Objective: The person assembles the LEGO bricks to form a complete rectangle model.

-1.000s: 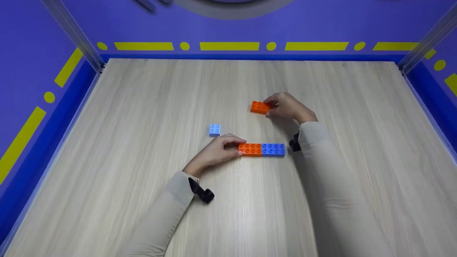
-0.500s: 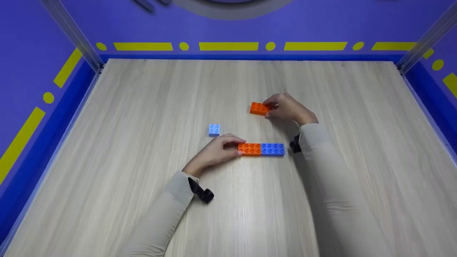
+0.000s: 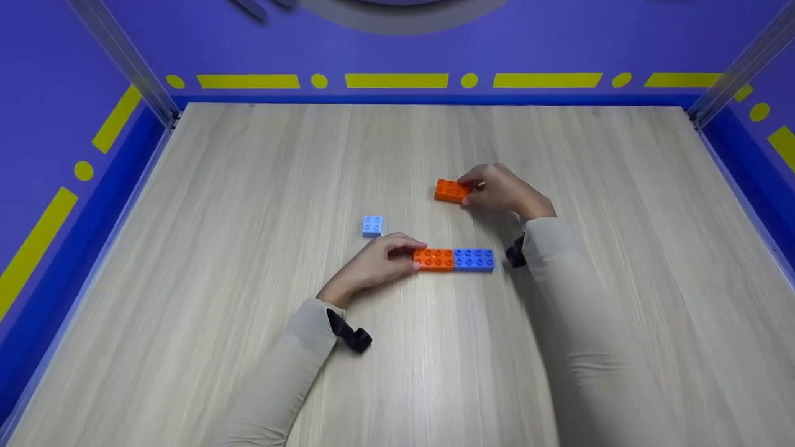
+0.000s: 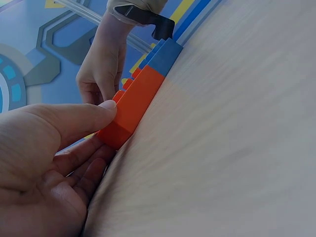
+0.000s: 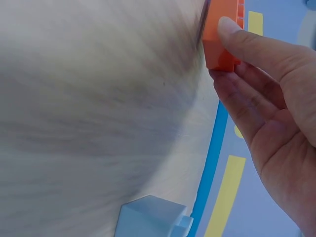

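Observation:
At the middle of the table, an orange toy building brick (image 3: 433, 260) and a blue brick (image 3: 474, 260) lie end to end in a row, studs up. My left hand (image 3: 379, 261) pinches the orange one by its left end, thumb on the near side, as the left wrist view also shows. Farther back, my right hand (image 3: 500, 189) grips a second orange brick (image 3: 448, 190) by its right end, between thumb and fingers. In the right wrist view this orange brick (image 5: 220, 37) is close over the tabletop, its far part cut off by the frame.
Just behind my left hand sits a small light blue brick (image 3: 372, 226) with a square top. The wood-grain table (image 3: 248, 186) is bounded by blue walls (image 3: 397, 56) with yellow markings. Each wrist wears a black strap camera (image 3: 354, 338).
My right hand has come slightly toward me with the second orange brick. My left hand and the brick row have stayed in place.

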